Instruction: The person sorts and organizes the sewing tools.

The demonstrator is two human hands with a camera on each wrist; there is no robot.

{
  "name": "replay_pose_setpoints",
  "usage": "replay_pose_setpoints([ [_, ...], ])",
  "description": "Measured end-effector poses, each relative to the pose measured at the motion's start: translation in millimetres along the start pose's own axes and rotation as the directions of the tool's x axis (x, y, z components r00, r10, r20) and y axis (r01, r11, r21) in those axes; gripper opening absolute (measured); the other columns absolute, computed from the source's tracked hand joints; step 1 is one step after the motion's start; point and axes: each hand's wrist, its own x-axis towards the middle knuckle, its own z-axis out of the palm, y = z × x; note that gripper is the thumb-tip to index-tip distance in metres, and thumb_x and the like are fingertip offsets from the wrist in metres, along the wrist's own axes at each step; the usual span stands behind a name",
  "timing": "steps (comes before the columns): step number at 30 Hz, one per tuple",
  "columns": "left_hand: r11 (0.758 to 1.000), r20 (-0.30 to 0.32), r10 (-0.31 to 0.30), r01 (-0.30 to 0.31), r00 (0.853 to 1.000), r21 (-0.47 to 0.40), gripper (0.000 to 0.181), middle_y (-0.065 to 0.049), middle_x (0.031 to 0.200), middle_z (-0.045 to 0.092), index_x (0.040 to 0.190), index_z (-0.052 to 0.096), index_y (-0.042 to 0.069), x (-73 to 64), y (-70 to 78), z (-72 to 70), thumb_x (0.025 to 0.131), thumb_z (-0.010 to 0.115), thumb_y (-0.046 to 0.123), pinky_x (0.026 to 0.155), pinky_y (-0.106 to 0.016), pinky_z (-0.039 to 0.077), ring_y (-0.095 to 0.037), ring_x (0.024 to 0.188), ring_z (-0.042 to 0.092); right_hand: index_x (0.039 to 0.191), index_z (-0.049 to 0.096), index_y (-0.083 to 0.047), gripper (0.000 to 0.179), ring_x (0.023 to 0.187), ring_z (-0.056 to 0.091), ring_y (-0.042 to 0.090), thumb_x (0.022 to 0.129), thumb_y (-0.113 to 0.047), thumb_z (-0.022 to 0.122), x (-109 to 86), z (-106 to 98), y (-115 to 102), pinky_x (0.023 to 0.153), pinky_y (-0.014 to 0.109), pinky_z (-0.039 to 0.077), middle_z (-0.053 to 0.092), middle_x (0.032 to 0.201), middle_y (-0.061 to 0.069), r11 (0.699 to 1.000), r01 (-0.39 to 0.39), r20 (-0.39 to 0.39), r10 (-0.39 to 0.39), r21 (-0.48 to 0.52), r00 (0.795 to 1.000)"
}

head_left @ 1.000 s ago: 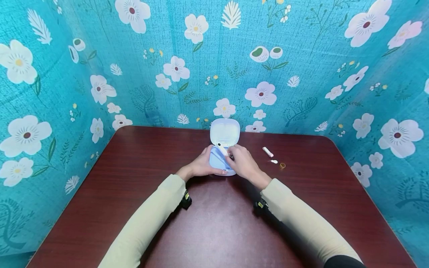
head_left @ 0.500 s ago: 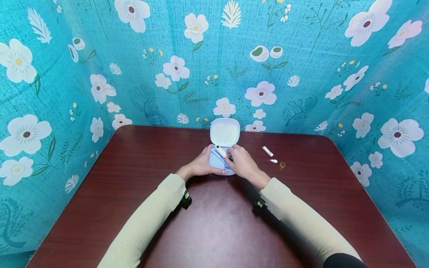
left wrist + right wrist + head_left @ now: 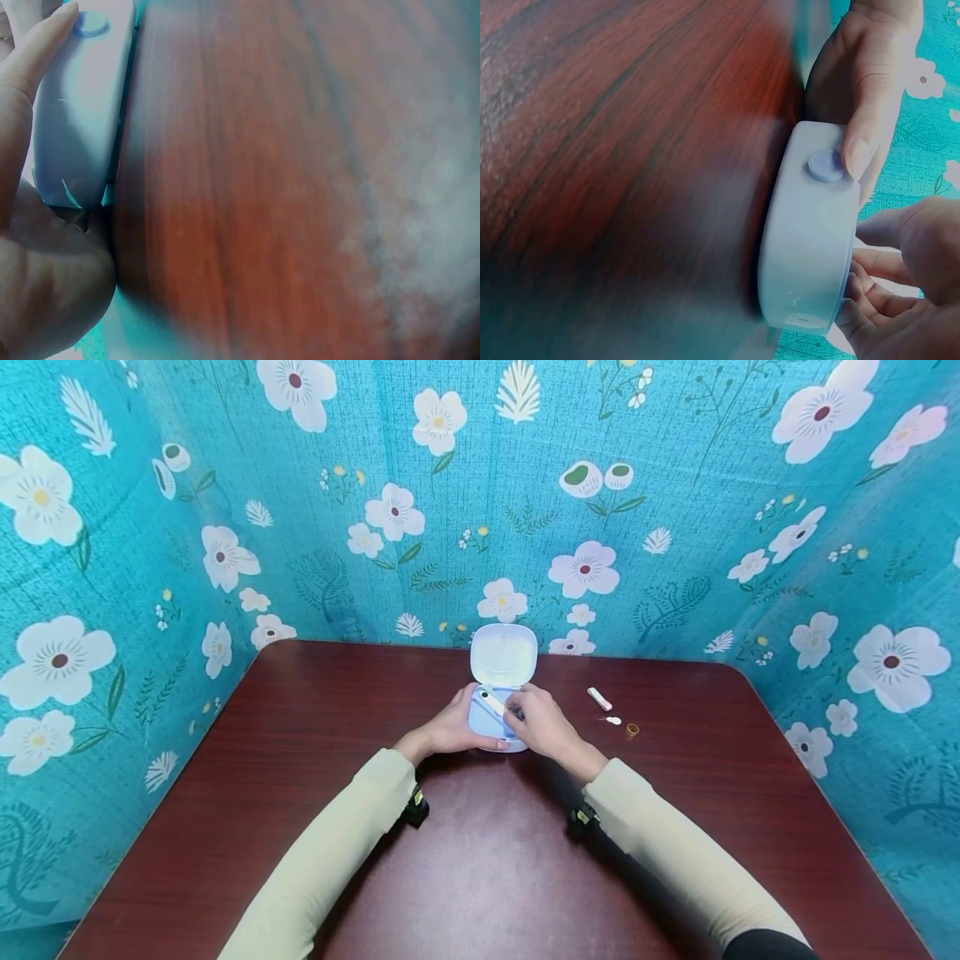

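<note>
A pale blue box point(image 3: 487, 725) stands on the table with its white-lined lid point(image 3: 504, 653) raised at the back. My left hand point(image 3: 453, 727) grips the box's left side, its thumb lying along the front wall beside a round button point(image 3: 825, 165). Inside the tray lies a slanted slim white stick-like tool point(image 3: 491, 700) with a dark oval near its far end. The fingers of my right hand point(image 3: 546, 722) pinch its near end, which they hide. In the right wrist view, those curled fingers point(image 3: 877, 289) show behind the box's rim.
To the right of the box lie a small white and pink bar point(image 3: 599, 699), a flat white piece with a thin wire tip point(image 3: 613, 721) and a gold ring-shaped item point(image 3: 632, 731). A floral turquoise cloth point(image 3: 420, 543) hangs behind the dark red-brown table point(image 3: 345, 693).
The white tool has come down and slightly left into the tray, its far end dropping away from the lid. My right hand has shifted slightly with it; the left hand keeps its grip.
</note>
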Motion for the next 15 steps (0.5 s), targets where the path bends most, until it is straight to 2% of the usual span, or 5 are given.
replay_pose_setpoints([
  [15, 1.000, 0.003, 0.000, 0.000, 1.000, 0.002, 0.120, -0.009, 0.146, 0.037, 0.157, 0.021, 0.015, -1.0, 0.0, 0.3, 0.069, 0.093, 0.052, 0.106, -0.042, 0.041, -0.023, 0.125, 0.045, 0.106, 0.075, 0.002, 0.018, 0.088, 0.064, 0.026, 0.091, -0.008, 0.073, -7.1, -14.6, 3.6, 0.078, 0.040, 0.055, 0.067, 0.099, 0.014, 0.997, 0.057, 0.025, -0.058, 0.046, 0.998],
])
